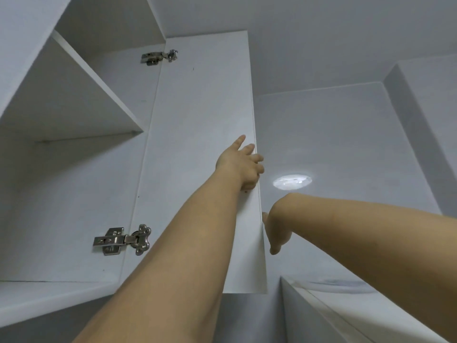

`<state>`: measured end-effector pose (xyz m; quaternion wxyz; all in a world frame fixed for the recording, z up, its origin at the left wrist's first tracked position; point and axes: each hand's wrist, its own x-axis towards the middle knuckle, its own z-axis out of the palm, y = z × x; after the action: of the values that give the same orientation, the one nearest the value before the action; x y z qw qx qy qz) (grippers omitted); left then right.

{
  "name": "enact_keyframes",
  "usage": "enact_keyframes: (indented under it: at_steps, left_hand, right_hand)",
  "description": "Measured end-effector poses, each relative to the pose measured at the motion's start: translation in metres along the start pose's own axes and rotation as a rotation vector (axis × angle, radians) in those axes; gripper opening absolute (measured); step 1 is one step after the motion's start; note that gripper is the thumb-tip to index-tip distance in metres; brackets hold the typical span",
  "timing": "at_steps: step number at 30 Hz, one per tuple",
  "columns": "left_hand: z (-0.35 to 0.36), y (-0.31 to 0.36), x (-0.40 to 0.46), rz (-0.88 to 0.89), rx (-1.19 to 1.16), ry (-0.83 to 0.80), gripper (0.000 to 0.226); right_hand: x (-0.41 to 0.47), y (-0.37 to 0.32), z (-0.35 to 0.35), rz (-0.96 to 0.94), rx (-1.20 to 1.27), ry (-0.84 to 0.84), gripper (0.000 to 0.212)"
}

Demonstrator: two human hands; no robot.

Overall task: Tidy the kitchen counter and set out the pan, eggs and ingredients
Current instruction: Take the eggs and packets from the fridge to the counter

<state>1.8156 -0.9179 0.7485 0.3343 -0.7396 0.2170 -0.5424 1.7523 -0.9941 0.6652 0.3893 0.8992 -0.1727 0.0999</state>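
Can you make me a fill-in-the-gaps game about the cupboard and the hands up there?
1. The white cupboard door is swung ____.
2. The left hand holds the door's ____.
3. The door hangs on ____ metal hinges, the lower hinge and the upper hinge.
4. The right hand has nothing in it; it is ____.

Missing words: open; edge; two; empty

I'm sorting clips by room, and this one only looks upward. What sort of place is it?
Probably a kitchen, seen from below: an open white wall cabinet with a shelf, its door swung out on metal hinges, and a round ceiling light.
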Motion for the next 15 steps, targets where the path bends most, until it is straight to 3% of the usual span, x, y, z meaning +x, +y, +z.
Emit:
enact_keyframes:
  at_steps: [8,15]
  left_hand:
    - [-0.006,-0.005,-0.011,0.029,0.025,0.161,0.044]
    - [-0.045,-0.026,-0.042,0.008,0.002,0.155,0.043]
  right_hand:
    - [-0.016,0.007,-0.004,-0.05,0.048,0.003,0.074]
    - [-0.068,0.024,-0.018,-0.092,0.102,0.087,0.069]
